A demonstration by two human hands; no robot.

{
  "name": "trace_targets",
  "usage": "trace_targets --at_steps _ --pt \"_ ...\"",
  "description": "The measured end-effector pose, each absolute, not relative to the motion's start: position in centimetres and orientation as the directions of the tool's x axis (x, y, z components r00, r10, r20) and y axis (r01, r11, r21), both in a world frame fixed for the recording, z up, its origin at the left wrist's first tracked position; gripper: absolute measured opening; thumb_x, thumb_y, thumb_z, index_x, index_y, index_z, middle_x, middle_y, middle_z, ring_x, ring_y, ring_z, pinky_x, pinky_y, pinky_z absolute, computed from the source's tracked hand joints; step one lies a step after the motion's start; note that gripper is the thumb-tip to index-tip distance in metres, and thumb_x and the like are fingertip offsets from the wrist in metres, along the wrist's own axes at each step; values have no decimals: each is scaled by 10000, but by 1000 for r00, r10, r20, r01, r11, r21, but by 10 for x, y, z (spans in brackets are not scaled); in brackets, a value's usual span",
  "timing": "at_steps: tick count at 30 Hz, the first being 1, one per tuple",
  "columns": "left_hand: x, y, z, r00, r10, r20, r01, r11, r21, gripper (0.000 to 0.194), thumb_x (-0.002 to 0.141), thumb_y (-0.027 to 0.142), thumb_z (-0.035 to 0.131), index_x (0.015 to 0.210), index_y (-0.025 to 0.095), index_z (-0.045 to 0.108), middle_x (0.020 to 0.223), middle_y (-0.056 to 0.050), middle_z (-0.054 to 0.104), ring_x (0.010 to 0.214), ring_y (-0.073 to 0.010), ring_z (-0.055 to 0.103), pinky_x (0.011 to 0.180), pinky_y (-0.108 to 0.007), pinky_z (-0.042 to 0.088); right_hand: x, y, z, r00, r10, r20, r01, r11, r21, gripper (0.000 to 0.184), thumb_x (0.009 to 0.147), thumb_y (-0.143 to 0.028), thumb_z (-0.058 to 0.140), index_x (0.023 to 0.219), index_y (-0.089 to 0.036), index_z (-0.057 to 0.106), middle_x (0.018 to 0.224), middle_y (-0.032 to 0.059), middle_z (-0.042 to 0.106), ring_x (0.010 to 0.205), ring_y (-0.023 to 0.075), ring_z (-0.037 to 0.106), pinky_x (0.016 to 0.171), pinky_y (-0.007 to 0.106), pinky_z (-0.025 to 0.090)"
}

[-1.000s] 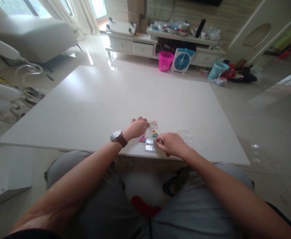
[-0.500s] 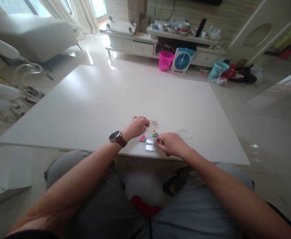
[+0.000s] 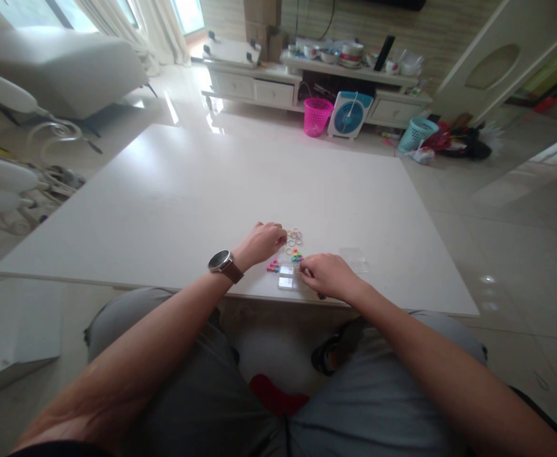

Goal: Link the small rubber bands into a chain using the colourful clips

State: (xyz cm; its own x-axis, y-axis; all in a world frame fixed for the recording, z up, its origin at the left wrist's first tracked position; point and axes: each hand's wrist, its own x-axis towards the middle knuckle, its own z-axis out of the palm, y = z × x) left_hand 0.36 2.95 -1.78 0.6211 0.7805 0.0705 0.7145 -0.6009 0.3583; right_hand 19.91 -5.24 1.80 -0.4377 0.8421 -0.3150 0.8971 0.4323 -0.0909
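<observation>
My left hand, with a watch on its wrist, rests on the white table with fingers curled, its fingertips at a small heap of pale rings. My right hand lies with fingers curled against the right side of a small clear compartment box. Colourful little pieces sit between the hands, and more lie left of the box. What either hand pinches is too small to make out.
A clear lid lies right of my right hand. Beyond the table stand a pink basket, a blue fan, a teal basket and a low white cabinet. A sofa stands at the far left.
</observation>
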Motion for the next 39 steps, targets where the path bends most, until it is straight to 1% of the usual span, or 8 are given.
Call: trace_targets --at_steps 7,16,20,25,28,31,35,39 --pt "3 30 -17 640 763 93 688 -622 373 191 835 176 510 867 193 698 998 -52 678 830 -168 621 825 -317 431 200 -52 16 -442 841 -313 895 434 -98 270 923 -312 453 870 -216 699 924 68 728 845 198 653 685 257 382" --pt "4 29 -17 631 772 78 703 -612 361 186 821 166 511 843 193 694 831 -49 714 762 -174 630 741 -291 442 200 -53 16 -439 838 -324 896 434 -91 254 923 -319 467 895 -218 698 965 76 725 871 205 652 708 260 390" --pt "6 28 -14 617 784 74 683 -580 444 156 826 198 542 840 197 697 771 -36 712 705 -163 626 685 -273 445 200 -52 15 -417 862 -288 909 404 -106 261 927 -332 465 933 -223 702 974 69 721 871 203 645 713 263 391" --pt "10 21 0 630 776 35 580 -500 644 132 804 264 617 797 173 713 741 -25 715 686 -137 627 655 -241 455 201 -47 14 -337 930 -147 926 300 -228 333 967 -417 427 969 -213 691 978 58 711 869 183 626 713 262 381" --pt "12 16 4 630 776 19 547 -461 699 161 796 301 641 789 164 726 714 -28 712 659 -132 622 624 -237 450 201 -44 13 -335 937 -100 889 278 -365 391 978 -474 413 994 -194 687 968 62 709 853 168 617 713 250 381" --pt "11 14 3 647 762 27 495 -446 745 169 808 300 633 809 164 732 733 -31 721 681 -132 633 635 -235 458 200 -44 11 -347 936 -65 845 282 -454 431 981 -508 401 980 -182 684 937 57 711 818 157 616 712 239 388" --pt "10 14 0 659 751 33 475 -450 756 179 814 294 624 838 159 739 760 -39 730 700 -138 636 651 -240 467 200 -43 10 -348 936 -40 824 286 -489 390 978 -481 424 978 -185 678 925 50 716 804 152 619 711 234 391" --pt "10 14 1 677 736 28 466 -457 758 186 818 265 606 860 153 749 770 -47 734 701 -137 638 650 -237 464 200 -42 10 -345 937 -49 845 287 -452 321 967 -407 450 895 -194 680 857 35 713 768 150 613 691 236 383"
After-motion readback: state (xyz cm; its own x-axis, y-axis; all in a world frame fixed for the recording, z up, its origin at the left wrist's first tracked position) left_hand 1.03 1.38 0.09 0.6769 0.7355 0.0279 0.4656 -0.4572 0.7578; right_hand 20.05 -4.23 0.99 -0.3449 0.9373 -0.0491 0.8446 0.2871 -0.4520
